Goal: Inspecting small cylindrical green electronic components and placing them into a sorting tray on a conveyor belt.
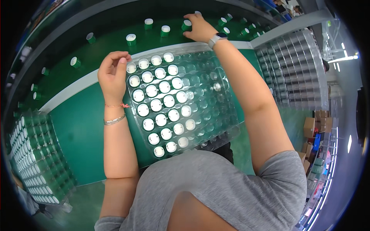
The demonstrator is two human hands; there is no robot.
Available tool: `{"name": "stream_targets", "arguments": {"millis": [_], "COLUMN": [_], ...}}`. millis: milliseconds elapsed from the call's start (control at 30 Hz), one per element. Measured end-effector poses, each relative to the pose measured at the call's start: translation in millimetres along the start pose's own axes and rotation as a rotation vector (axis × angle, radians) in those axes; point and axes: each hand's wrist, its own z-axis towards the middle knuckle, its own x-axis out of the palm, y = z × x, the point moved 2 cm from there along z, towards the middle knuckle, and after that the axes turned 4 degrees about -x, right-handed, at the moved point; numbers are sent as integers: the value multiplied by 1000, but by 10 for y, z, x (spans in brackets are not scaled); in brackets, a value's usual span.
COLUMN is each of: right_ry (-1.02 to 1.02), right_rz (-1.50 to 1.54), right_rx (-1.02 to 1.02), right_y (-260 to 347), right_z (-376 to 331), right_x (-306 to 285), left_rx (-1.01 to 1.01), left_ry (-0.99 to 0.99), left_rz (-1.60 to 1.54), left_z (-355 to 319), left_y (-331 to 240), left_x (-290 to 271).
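At the far side, my right hand [200, 30] has its thumb and fingers around a small green cylinder with a white top [187, 25], standing on the dark green strip [110, 48]. My left hand [112, 73] is closed, fingers curled and thumb toward them, by the far left corner of a clear plastic tray [216, 111]. Whatever its fingers grip is hidden. White-topped cylinders [155, 104] fill the tray's left columns, while the pockets to the right hold none.
More green cylinders [131, 39] stand scattered along the strip, beyond a pale rail [69, 91]. Filled trays [34, 161] are stacked at the left. Clear trays [293, 69] stand at the right, with cardboard boxes [309, 127] farther off.
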Motion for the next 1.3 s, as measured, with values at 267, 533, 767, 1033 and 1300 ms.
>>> {"name": "stream_targets", "arguments": {"millis": [267, 533, 767, 1033, 1300], "right_ry": [340, 362, 144, 123, 400], "right_rz": [-54, -77, 115, 52, 231], "right_rx": [-188, -151, -136, -26, 69], "right_y": [247, 301, 176, -80, 74], "right_z": [390, 315, 314, 258, 95], "right_x": [173, 119, -88, -162, 7], "left_rx": [-17, -26, -23, -36, -46], "left_ry": [-3, -4, -1, 1, 7], "left_rz": [-28, 3, 26, 28, 22], "left_z": [-16, -17, -9, -18, 1], "left_y": [-11, 4, 17, 28, 14], "left_x": [-42, -51, -38, -36, -28]}}
